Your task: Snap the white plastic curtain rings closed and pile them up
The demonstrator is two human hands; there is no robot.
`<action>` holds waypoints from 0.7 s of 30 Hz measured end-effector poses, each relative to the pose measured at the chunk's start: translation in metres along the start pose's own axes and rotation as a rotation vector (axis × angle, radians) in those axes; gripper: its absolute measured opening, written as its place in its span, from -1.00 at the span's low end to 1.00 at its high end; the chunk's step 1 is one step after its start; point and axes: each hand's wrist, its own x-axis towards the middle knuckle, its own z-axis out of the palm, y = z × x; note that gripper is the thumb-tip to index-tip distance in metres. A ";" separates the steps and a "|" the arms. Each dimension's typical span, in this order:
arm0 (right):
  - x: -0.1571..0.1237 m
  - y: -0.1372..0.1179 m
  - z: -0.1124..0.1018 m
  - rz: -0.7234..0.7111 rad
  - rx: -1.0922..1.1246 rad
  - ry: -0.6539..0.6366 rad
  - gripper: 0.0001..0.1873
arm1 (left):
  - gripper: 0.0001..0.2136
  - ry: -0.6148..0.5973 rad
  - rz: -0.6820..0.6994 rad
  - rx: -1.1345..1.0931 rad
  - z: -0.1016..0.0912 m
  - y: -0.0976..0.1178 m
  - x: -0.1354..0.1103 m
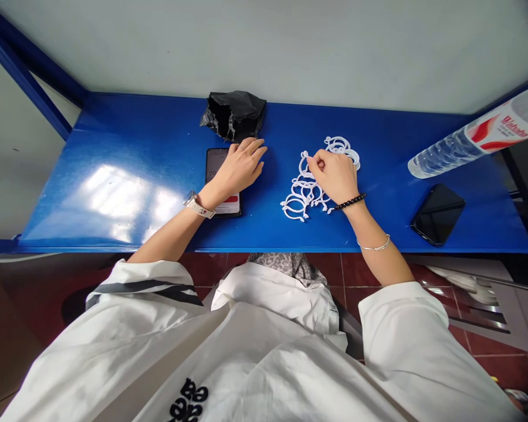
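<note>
Several white plastic curtain rings (294,205) lie in a loose cluster on the blue table. My right hand (335,174) is over them with its fingers closed. At its thumb and fingertips is the edge of one white curtain ring (303,163), and the palm hides part of the pile. My left hand (241,167) is open and empty, fingers stretched out. It hovers over or rests on a lit phone (227,207), covering much of the screen; which of the two, I cannot tell. Just beyond those fingertips sits a crumpled black plastic bag (249,108), its torn mouth facing me.
On the right, a clear water bottle (475,138) with a red and white label appears tilted. Below it lies a dark phone (439,214). A pale wall (273,50) borders the back of the blue table (176,126), and a blue metal frame (30,82) rises at left.
</note>
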 end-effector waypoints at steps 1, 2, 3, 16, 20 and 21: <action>0.001 0.003 0.002 -0.002 0.003 0.001 -0.52 | -0.60 -0.015 0.004 0.006 0.001 -0.002 0.000; 0.003 0.005 0.004 -0.002 0.006 0.000 -0.52 | -0.59 -0.029 0.012 0.009 0.002 -0.004 0.001; 0.003 0.006 0.006 -0.001 0.006 -0.003 -0.51 | -0.59 -0.039 0.022 0.012 0.003 -0.005 0.001; 0.004 -0.005 0.009 0.047 -0.094 -0.044 -0.67 | -0.59 -0.051 0.090 0.064 0.003 -0.007 0.002; 0.003 -0.003 0.011 -0.027 -0.099 -0.073 -0.71 | -0.55 -0.030 0.040 0.064 0.002 -0.011 0.002; 0.003 -0.004 0.012 -0.058 -0.099 -0.087 -0.71 | -0.55 -0.035 0.031 0.064 0.001 -0.012 0.002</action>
